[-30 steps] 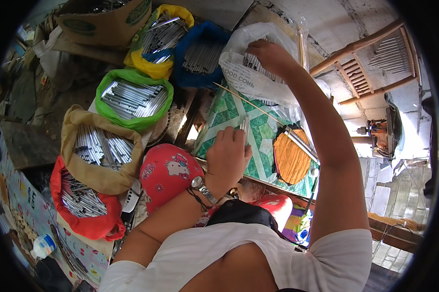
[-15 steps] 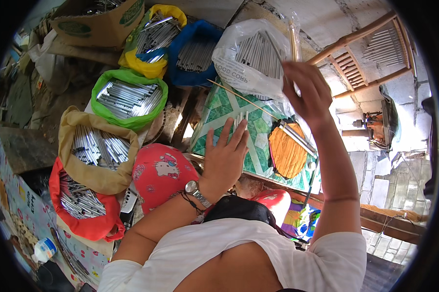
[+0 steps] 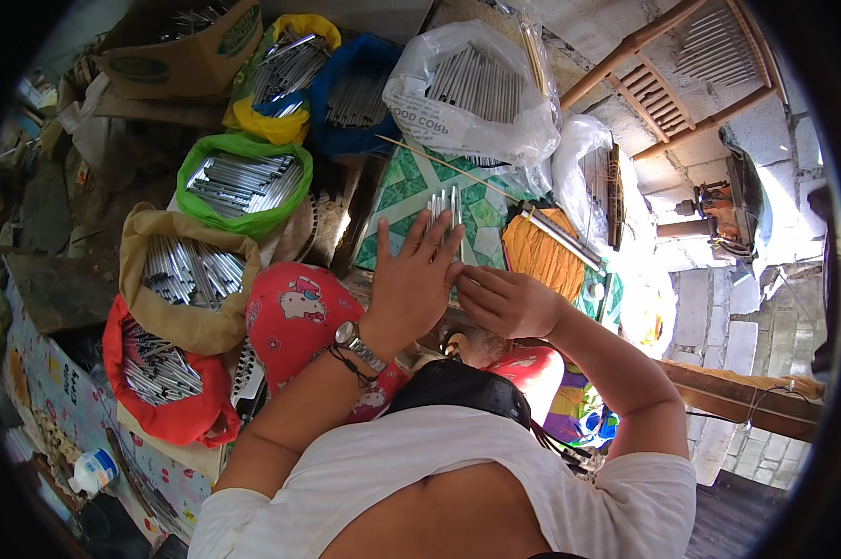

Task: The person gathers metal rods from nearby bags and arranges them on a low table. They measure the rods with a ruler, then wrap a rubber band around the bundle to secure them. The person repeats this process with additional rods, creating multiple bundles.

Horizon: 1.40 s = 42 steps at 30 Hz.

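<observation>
Left hand [image 3: 411, 284] lies flat, fingers spread, pressing a small row of grey metal rods [image 3: 445, 212] on the green patterned board [image 3: 397, 191]; my right hand [image 3: 506, 303] is loosely curled beside it, holding nothing I can see. Risk: uneven pressure could let rods roll off the board (its surface looks smooth). Bags crowd close: white bag of rods [image 3: 471, 93], green bag [image 3: 243, 182], tan bag [image 3: 183, 270], and orange cloth [image 3: 541, 256] at the board's right edge.
</observation>
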Motion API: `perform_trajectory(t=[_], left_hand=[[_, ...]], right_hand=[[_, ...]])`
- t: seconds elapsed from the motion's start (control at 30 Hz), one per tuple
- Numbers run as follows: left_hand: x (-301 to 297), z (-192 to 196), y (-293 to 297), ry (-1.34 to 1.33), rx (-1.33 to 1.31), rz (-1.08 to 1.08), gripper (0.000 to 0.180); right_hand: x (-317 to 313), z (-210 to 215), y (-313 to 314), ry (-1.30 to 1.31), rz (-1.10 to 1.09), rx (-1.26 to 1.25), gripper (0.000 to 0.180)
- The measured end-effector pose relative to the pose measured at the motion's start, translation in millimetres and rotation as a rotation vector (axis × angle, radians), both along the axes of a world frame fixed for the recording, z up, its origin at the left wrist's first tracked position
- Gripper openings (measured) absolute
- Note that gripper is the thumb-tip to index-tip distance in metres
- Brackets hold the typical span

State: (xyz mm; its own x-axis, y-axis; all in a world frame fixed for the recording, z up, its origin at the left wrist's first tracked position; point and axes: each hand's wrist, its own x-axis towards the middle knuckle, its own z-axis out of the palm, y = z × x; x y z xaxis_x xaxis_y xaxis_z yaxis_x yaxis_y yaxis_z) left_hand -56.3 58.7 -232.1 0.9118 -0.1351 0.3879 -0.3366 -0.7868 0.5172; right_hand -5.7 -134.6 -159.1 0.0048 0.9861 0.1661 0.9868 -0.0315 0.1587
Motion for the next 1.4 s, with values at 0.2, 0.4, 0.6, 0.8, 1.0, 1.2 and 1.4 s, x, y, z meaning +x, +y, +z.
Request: perform_trajectory(t=[0.2,0.4,0.6,0.8,1.0,1.2,1.4], left_hand=[[-1,1,1,-0.014,0.041,-0.032,0.044],[-1,1,-1,-0.022,0.099,-0.099,0.045],[3,0,8,-0.01,0.122,-0.169,0.043],[15,1,23,0.023,0.085,-0.263,0.042],[14,3,25,0.023,0.071,-0.268,0.043],[15,4,26,0.021,0.057,-0.272,0.044],[14,2,27,-0.002,0.05,-0.263,0.044]], right_hand=[[-6,-20,-7,0.244,-0.179,0.144,0.026],[-4,-17,-21,0.339,-0.351,0.262,0.028],[115,2,-91,0.105,-1.151,0.629,0.022],[214,8,-136,0.692,-1.721,0.441,0.017],[233,8,-111,0.619,-1.91,0.18,0.019],[236,11,-96,0.425,-1.969,0.049,0.019],[250,29,-116,0.311,-1.935,-0.172,0.043]])
